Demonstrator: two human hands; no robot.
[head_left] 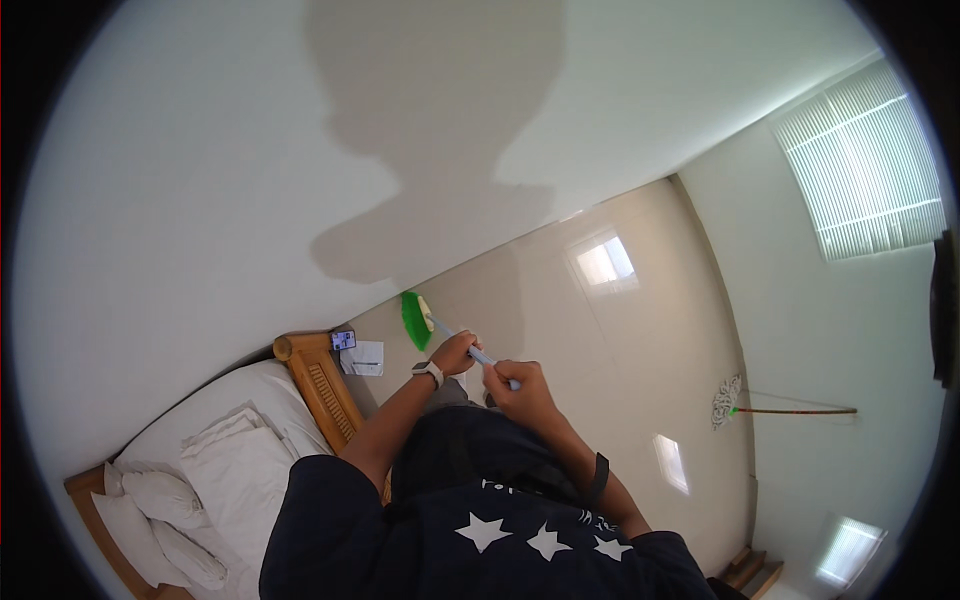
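Note:
I hold a broom (415,322) with green bristles, a pale cream head and a light blue handle. Its bristles rest on the floor close to the foot of the wall, ahead and slightly left of me. My left hand (456,353) is closed round the handle, nearer the broom head; a pale watch is on that wrist. Further up, by the handle's end, my right hand (523,393) also grips it, and a black band circles that forearm. My body hides most of my feet.
A bed (240,470) with a wooden frame, white sheets and pillows stands at left. By its foot lie a phone (343,340) and a white paper or box (363,358). A mop (790,411) leans at the right wall. Glossy floor tiles (620,350) stretch right.

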